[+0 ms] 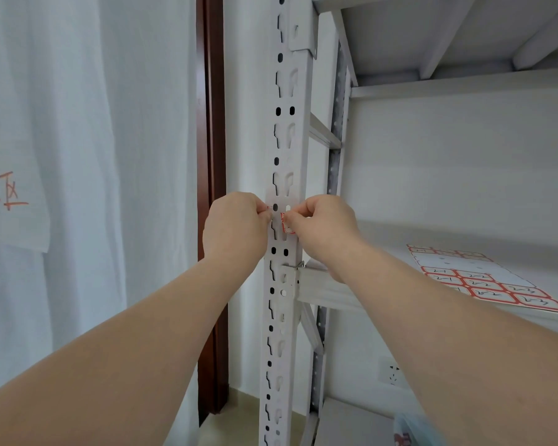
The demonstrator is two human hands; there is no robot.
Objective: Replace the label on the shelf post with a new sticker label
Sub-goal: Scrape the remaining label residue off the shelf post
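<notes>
So the label [286,227] sits mid-frame on the post [287,140], touching the right hand [322,226], whose fingers pinch its edge; the left hand [239,226] pinches a red-edged sliver [267,207] just left.

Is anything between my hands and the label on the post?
Nothing visible. The right hand already pinches the label at the front of the post. The left hand is at the post's left edge, pinching a thin red-edged sliver; whether that is part of the label is unclear.

sticker sheet [477,278]: handwritten, seemingly "2-2", "2-3" | white cloth [13,123]: red handwritten characters, unreadable | post label [286,224]: illegible
</notes>
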